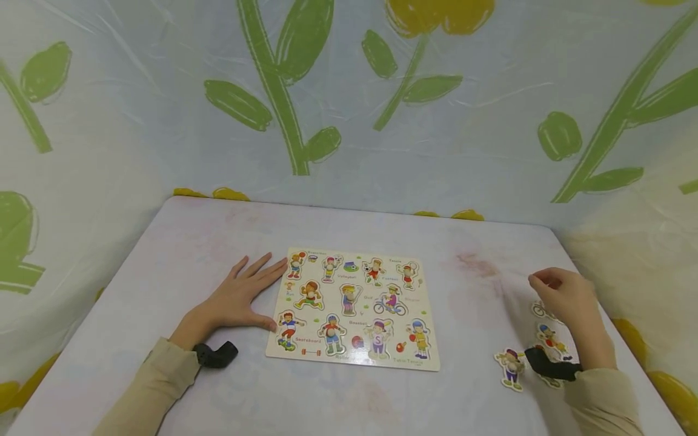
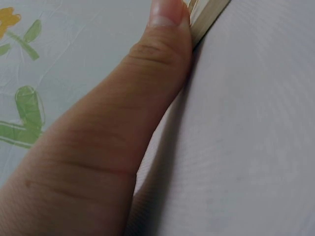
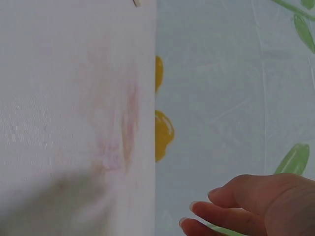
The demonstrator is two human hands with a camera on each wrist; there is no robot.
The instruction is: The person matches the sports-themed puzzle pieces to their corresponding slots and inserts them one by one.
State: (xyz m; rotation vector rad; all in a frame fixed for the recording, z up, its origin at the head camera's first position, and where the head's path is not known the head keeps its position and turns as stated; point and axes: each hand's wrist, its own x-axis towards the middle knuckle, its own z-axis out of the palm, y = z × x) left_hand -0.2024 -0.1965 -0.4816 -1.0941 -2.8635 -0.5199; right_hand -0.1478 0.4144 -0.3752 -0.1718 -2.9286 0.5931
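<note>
Near the table's front edge, a puzzle board [image 1: 353,309] is steadied.
Left hand [image 1: 240,300] is laid flat, fingers spread, thumb [image 2: 165,39] against the board's left edge; right hand [image 1: 567,300] is loosely curled, holding nothing visible, above loose pieces [image 1: 511,366] near the right edge.

3 cameras: 1 worn on the head, 1 on each wrist.

The head view looks forward and down from above the near edge of the table [image 1: 382,399], taking in its whole top, both hands and the flowered sheet [image 1: 349,91] behind. The left wrist view sits very close along the left hand [image 2: 98,147], facing past the thumb to the puzzle board [image 2: 209,17] edge, also seen from the head. The right wrist view faces over the table's far edge [image 3: 152,98] to the sheet, right hand [image 3: 261,206] at its lower corner.
</note>
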